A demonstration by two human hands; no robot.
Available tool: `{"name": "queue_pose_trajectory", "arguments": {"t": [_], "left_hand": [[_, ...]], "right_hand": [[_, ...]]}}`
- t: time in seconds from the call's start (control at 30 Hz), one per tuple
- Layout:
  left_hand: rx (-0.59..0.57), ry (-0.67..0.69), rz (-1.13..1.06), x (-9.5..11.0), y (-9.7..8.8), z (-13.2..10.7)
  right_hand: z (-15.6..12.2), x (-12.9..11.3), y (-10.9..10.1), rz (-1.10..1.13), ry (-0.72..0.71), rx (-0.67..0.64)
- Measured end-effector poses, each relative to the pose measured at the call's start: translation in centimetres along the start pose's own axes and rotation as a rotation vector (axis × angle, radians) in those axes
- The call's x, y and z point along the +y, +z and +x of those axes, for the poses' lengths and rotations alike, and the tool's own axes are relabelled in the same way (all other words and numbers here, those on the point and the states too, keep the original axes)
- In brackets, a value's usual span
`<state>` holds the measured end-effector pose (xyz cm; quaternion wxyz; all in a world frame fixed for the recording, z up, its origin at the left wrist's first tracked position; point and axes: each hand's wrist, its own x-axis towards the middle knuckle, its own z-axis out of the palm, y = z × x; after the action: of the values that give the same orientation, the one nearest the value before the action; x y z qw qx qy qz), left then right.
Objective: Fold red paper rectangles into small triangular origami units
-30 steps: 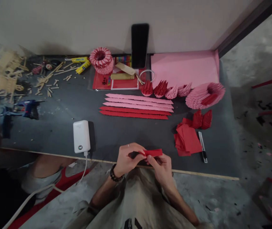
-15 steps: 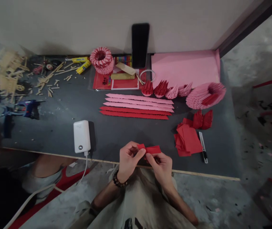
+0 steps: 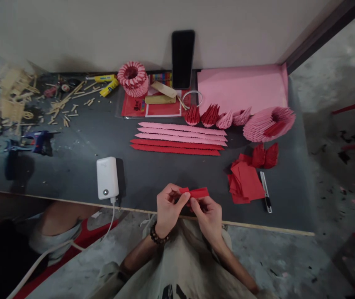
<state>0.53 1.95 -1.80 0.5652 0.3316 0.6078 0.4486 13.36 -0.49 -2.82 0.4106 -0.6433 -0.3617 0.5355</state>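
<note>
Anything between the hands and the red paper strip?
Nothing visible. The left hand and right hand both already pinch the red paper strip directly, above the table's near edge. The white power bank and red paper stack lie off to the sides.

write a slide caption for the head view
Both hands, left hand and right hand, fold a red paper strip.

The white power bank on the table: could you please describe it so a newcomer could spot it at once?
On the dark grey tabletop, look along the near edge, to the left of the person's left hand. The white rectangular power bank lies flat there, a white cable hanging from it; nothing else nearby is white.
</note>
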Motion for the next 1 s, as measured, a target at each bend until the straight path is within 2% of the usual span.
{"name": "queue_pose_trajectory", "arguments": {"t": [0.13,0.37,0.5,0.6,0.77,0.93,1.0], "left_hand": [[0.021,0.018,0.002,-0.4,0.1,-0.2],[-0.007,0.063,0.018,-0.2,0.7,-0.5],[0.028,0.1,0.02,0.3,1.1,-0.4],[-0.009,0.041,-0.059,0.3,1.0,-0.3],[-0.153,-0.084,-0.16,-0.4,0.7,-0.3],[-0.097,-0.109,-0.194,-0.6,0.4,-0.3],[-0.085,-0.124,-0.224,-0.3,0.3,-0.2]], "right_hand": [[0.0,0.0,0.0,-0.064,-0.045,0.016],[-0.1,0.5,-0.1,-0.129,-0.101,0.061],[-0.1,0.6,0.2,-0.076,-0.064,0.061],[0.1,0.4,0.4,0.0,-0.031,0.071],[0.4,0.3,0.3,0.091,0.004,0.085],[0.7,1.1,-1.4,-0.047,-0.085,-0.061],[1.0,1.4,-2.6,-0.116,-0.165,-0.059]]}}
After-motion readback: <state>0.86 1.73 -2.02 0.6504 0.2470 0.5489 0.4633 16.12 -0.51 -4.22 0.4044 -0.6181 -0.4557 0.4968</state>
